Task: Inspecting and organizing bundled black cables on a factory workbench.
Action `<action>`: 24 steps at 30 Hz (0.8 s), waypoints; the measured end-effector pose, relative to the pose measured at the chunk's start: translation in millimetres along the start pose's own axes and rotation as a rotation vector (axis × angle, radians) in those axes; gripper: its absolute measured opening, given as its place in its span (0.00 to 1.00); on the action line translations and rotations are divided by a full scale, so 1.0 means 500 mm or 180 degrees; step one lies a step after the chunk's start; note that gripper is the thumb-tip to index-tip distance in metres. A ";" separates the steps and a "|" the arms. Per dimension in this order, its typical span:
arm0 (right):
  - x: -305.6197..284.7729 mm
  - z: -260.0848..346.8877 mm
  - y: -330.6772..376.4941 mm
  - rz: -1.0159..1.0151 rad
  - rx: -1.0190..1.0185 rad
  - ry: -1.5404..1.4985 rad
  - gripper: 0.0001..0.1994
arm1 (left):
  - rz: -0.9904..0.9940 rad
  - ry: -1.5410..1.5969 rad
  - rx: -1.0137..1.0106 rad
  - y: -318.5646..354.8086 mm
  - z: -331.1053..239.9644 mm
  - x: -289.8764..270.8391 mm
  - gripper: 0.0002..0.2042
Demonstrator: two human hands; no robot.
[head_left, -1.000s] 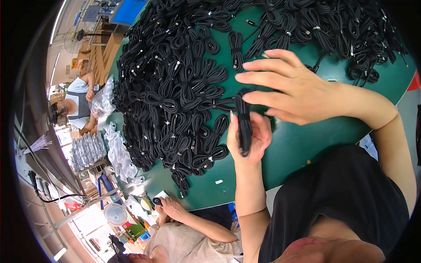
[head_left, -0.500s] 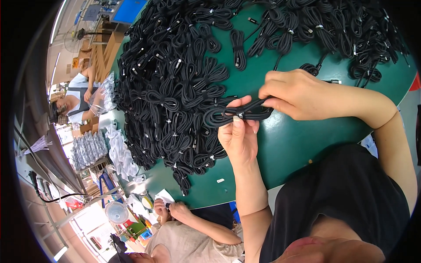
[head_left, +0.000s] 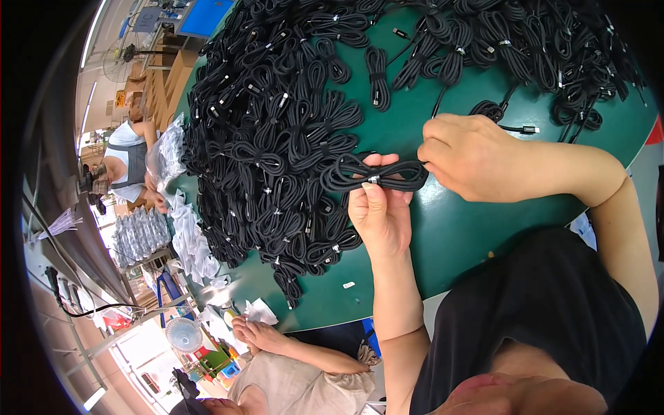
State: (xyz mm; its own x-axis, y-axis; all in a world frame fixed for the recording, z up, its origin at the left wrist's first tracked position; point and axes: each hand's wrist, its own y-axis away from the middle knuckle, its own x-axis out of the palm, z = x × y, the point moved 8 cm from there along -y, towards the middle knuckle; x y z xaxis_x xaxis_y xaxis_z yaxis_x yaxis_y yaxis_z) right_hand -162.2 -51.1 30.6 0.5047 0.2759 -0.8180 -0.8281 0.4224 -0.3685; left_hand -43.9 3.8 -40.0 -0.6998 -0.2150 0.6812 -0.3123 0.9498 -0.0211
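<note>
A coiled black cable (head_left: pixel 346 174), gathered at its middle into a bow shape with a metal connector showing there, is pinched between the thumb and fingers of my left hand (head_left: pixel 380 214). At the coil's right end is my right hand (head_left: pixel 470 155), its fingers curled together; whether they grip a loop or the cable's end is hidden. Just beyond my right hand, another cable with a metal plug (head_left: pixel 529 130) lies on the green table (head_left: pixel 484 228).
A large heap of coiled black cables (head_left: pixel 263 166) covers the table's left and far side, with another pile (head_left: pixel 505 41) at far right. At lower left a co-worker's hands (head_left: pixel 259 333) hold something small. Another person (head_left: pixel 128 162) handles clear plastic bags (head_left: pixel 166 152).
My right hand has shifted slightly right and curled tighter, and the coil now lies flatter in my left hand. The person at far left has lowered an arm beside the bags.
</note>
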 end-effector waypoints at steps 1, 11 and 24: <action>0.001 0.005 0.001 0.0002 0.0005 0.0007 0.06 | 0.0035 -0.0013 -0.0050 0.002 0.007 0.007 0.16; -0.063 -0.038 -0.031 -0.0657 0.0156 -0.0966 0.20 | 0.0541 0.0239 -0.0733 0.009 0.041 0.053 0.24; 0.026 -0.110 -0.046 -0.0492 0.1055 -0.2598 0.11 | 0.0848 -0.0186 -0.1347 0.034 0.085 0.064 0.25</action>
State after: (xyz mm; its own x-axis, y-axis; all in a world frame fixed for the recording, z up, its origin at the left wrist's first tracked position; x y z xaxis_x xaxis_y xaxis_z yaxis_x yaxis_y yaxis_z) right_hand -150.2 -104.8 4.1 0.7259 0.6703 -0.1542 -0.6874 0.6987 -0.1984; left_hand -98.7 3.3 -49.7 -0.7584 0.0465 0.6501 0.1614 0.9798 0.1182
